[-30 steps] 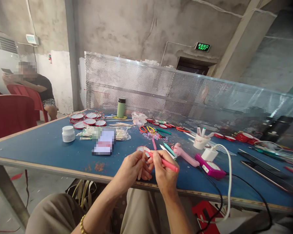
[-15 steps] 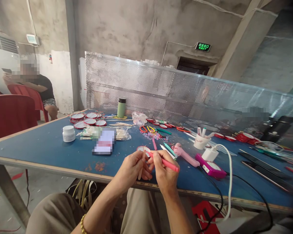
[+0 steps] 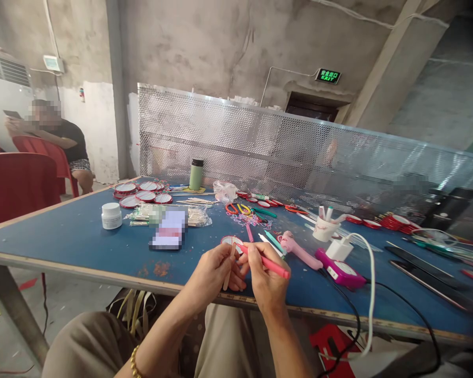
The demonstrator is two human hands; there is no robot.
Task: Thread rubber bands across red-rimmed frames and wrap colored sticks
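Note:
My left hand [image 3: 216, 265] is closed around a flat wooden stick [image 3: 227, 274] near the table's front edge. In my right hand [image 3: 268, 278] is a pink marker pen [image 3: 274, 266], its tip end close to the stick and the left fingers. Whether the tip touches the stick I cannot tell. Just beyond the fingers lies a round white disc with a red rim [image 3: 232, 241], partly hidden by my hands. White and green pens [image 3: 275, 241] rest to the right, beside a pink hot-glue gun [image 3: 299, 251].
A phone [image 3: 168, 228], a white jar [image 3: 111, 216] and bagged sticks [image 3: 199, 215] lie to the left. Red-rimmed discs [image 3: 145, 196] are stacked behind them, near a green bottle [image 3: 196, 175]. A purple power strip [image 3: 341, 270] with cables and a pen cup [image 3: 324, 229] stand at right.

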